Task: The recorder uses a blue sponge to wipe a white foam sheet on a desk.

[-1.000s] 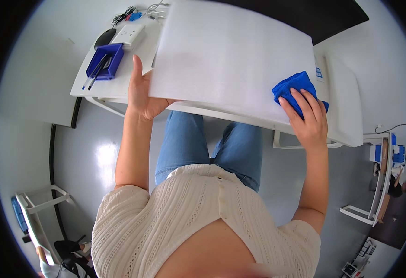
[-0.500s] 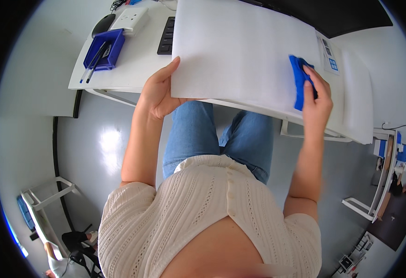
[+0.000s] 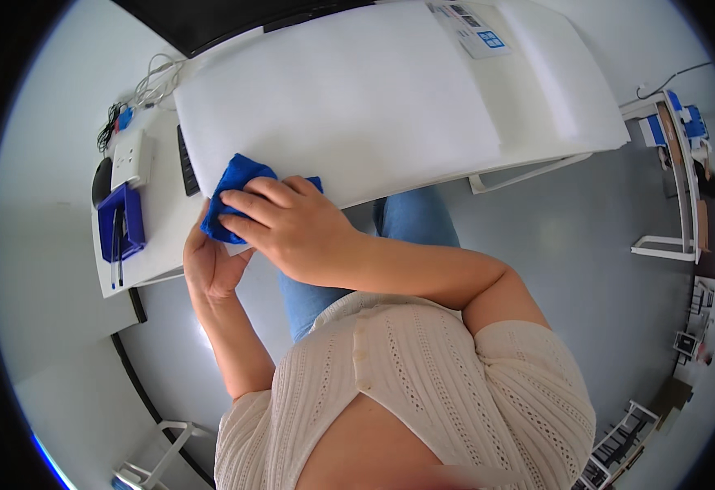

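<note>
A large white sheet or panel [image 3: 333, 106] lies across the desk, with its near left corner reaching past the front edge. My left hand [image 3: 214, 265] grips that corner, the fingers partly hidden below it and behind the cloth. Over the same corner, my right hand [image 3: 304, 224] presses a bunched blue cloth [image 3: 237, 196] with bent fingers. The two hands are close together, the cloth reaching almost to my left thumb.
Left of the sheet are a partly covered black keyboard [image 3: 187, 163], a blue tray [image 3: 134, 220] with pens, a white socket box [image 3: 133, 157] and a black mouse [image 3: 102, 181]. Tangled cables [image 3: 158, 82] and a black monitor [image 3: 218, 20] stand behind. A printed card [image 3: 480, 37] lies far right.
My right hand has swept the blue cloth from the sheet's right side to its near left corner. My left hand still holds the sheet. The whole view has turned toward the right.
</note>
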### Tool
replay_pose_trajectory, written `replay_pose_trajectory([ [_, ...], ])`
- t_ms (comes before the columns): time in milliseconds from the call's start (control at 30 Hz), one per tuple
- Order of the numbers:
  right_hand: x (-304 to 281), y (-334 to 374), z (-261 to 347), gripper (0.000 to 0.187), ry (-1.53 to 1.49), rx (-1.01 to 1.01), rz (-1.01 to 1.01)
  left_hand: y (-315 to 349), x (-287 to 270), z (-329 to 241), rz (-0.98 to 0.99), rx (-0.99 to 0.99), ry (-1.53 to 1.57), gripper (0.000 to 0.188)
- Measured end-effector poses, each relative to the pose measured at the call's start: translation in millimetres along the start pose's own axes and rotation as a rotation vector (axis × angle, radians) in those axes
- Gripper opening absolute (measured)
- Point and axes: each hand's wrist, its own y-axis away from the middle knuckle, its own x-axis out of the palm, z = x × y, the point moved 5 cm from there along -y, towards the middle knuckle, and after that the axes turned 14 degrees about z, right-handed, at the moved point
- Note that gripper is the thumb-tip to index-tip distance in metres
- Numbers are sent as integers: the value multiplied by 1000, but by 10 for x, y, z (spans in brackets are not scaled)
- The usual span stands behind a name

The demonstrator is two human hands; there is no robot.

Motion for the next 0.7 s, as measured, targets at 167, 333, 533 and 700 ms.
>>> replay_pose_trajectory([
  [167, -273, 296, -434, 33, 116, 177, 58, -70, 106, 12, -46, 12, -236, 42],
  [333, -758, 724, -1102, 35, 298, 444, 10, -28, 54, -19, -52, 49, -281, 42],
  [533, -1230, 1321, -1851, 34, 317, 658, -132, -33, 60, 13, 32, 30, -208, 42],
  [700, -1514, 1377, -2095, 33, 474, 964, -15, -28, 148, 34, -22, 66, -261, 48],
])
